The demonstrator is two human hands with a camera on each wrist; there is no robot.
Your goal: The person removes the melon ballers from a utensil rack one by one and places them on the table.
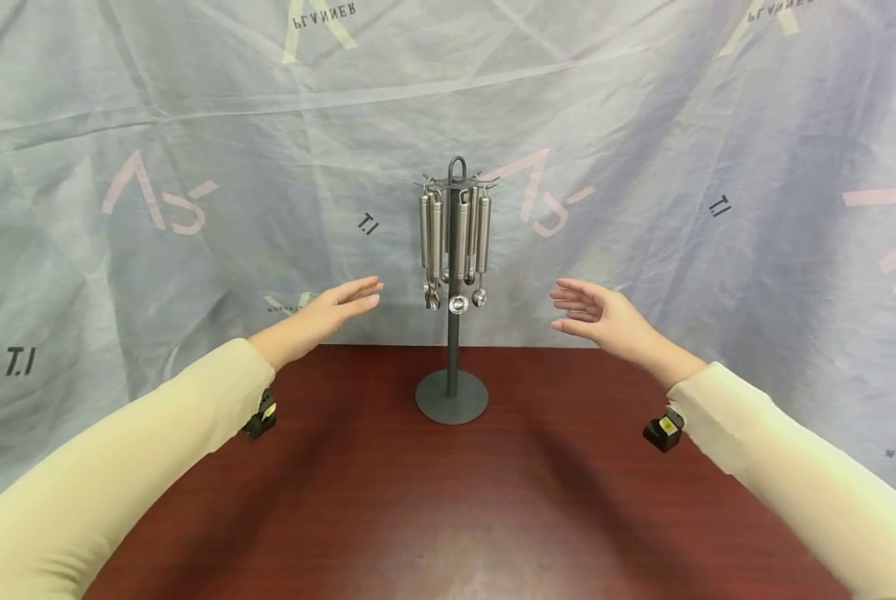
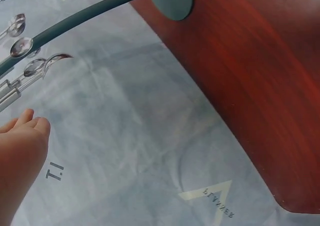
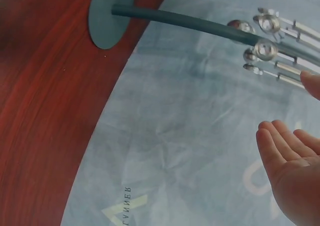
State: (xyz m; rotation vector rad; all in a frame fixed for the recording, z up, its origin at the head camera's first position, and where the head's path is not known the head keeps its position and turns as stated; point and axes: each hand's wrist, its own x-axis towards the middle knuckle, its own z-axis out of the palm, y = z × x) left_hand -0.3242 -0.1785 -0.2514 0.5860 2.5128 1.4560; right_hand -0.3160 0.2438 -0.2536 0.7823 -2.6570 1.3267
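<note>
A dark grey stand (image 1: 453,350) with a round base (image 1: 452,410) holds several hanging steel utensils (image 1: 463,242). They have cylinder handles and small heads at the bottom; some heads look like spoons, such as the spoon bowl (image 2: 21,47) in the left wrist view. A round head with a raised centre (image 3: 265,50) shows in the right wrist view, its kind unclear. To the left of the stand, my left hand (image 1: 327,312) hovers with extended fingers, touching nothing. My right hand (image 1: 605,321) is raised on the other side, fingers loosely bent, thumb apart, holding nothing.
The stand rests near the far edge of a reddish-brown wooden table (image 1: 448,492). Behind it hangs a wrinkled grey sheet (image 1: 267,167) printed with letters. A small black device (image 1: 663,430) sits below the right wrist, another black device (image 1: 260,415) below the left.
</note>
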